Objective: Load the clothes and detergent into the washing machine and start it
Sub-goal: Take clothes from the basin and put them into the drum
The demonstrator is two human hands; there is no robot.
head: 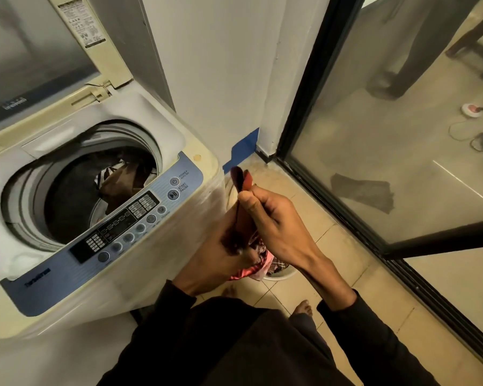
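Note:
A white top-loading washing machine stands at the left with its lid raised. Dark and patterned clothes lie in the drum. Its blue control panel faces me. Just right of the machine's front corner, both hands hold a shiny red packet. My right hand pinches the packet's upper part between thumb and fingers. My left hand grips its crumpled lower part, which is partly hidden by the fingers. What the packet contains cannot be seen.
A white basket holding more patterned cloth sits on the tiled floor under my hands. A white wall stands behind, and a black-framed glass door is at the right. My bare feet are close to the machine.

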